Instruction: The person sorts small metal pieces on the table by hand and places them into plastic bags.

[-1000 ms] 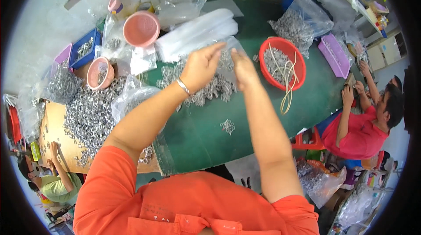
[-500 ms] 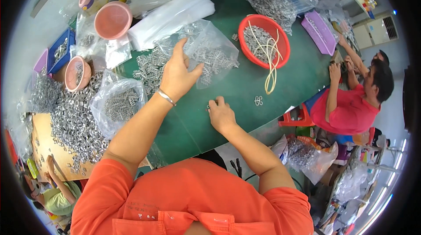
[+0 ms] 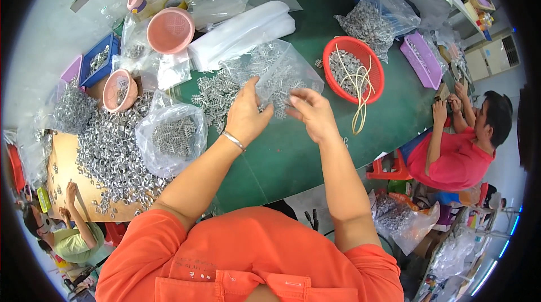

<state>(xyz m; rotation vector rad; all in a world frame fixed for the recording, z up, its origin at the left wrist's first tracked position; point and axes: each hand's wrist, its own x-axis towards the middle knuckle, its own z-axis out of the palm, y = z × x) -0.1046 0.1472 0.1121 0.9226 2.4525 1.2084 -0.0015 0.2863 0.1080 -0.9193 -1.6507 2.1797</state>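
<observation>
My left hand (image 3: 248, 111) is open over the green table, with its index finger and thumb spread at the lower left edge of a clear plastic bag (image 3: 304, 68). My right hand (image 3: 315, 115) is at the bag's lower right edge; its fingers are bent but apart, with nothing I can make out between them. Under and around the bag lies a pile of small grey branched metal pieces (image 3: 217, 96). A small looped metal piece (image 3: 345, 143) shows beside my right forearm, which partly hides it.
A red basket (image 3: 332, 85) of metal parts, with cream cord, stands to the right. Left are pink bowls (image 3: 171, 31), a bag of branched pieces (image 3: 149, 141) and heaped metal rings (image 3: 107, 152). A co-worker in red (image 3: 451, 152) sits right, another in green (image 3: 76, 243) left.
My right hand has lifted from the table's near part and moved forward and right to the clear bag. My left hand has come slightly lower against the bag. The whole view has shifted.
</observation>
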